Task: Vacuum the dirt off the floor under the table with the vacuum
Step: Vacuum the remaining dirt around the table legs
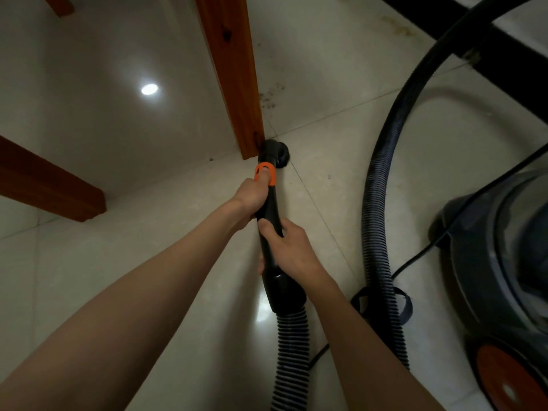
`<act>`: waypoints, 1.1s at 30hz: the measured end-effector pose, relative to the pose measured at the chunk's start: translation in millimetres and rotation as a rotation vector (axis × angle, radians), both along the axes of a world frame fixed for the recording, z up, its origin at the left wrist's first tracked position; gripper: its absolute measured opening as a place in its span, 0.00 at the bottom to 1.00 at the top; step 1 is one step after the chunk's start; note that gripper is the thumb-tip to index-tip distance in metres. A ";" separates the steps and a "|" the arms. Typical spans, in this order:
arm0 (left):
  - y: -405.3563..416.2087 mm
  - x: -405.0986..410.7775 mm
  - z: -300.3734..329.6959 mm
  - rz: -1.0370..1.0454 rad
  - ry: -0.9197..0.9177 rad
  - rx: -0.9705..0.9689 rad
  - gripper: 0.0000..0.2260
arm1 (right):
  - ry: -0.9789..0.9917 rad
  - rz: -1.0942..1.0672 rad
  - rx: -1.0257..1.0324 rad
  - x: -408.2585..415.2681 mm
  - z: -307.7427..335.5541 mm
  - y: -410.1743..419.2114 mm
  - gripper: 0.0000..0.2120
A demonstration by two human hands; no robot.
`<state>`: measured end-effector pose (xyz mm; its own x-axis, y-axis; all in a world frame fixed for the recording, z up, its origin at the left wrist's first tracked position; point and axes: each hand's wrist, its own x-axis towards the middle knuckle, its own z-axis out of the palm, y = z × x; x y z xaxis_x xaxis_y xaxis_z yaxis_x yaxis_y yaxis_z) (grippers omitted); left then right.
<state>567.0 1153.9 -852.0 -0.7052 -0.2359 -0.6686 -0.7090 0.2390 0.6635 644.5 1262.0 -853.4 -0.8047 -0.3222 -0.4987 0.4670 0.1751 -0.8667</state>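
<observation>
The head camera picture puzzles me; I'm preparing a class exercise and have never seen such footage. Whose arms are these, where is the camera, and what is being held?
The camera sits on a person's head, looking down, so the arms are the wearer's own. Both hands grip the black vacuum wand: the left hand nearer the orange collar, the right hand further back. The nozzle rests on the tiled floor beside a wooden table leg. Dark dirt specks lie beyond it. The ribbed hose loops to the vacuum body on the right.
</observation>
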 end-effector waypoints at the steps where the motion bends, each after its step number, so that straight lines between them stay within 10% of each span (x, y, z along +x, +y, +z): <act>1: 0.1 -0.5 -0.3 -0.004 -0.003 -0.007 0.28 | -0.014 -0.001 -0.014 0.2 1.3 0.6 0.11; 33: 91.3 15.8 17.6 -0.393 0.008 -0.070 0.24 | -0.057 -0.314 -0.009 41.1 21.0 52.9 0.11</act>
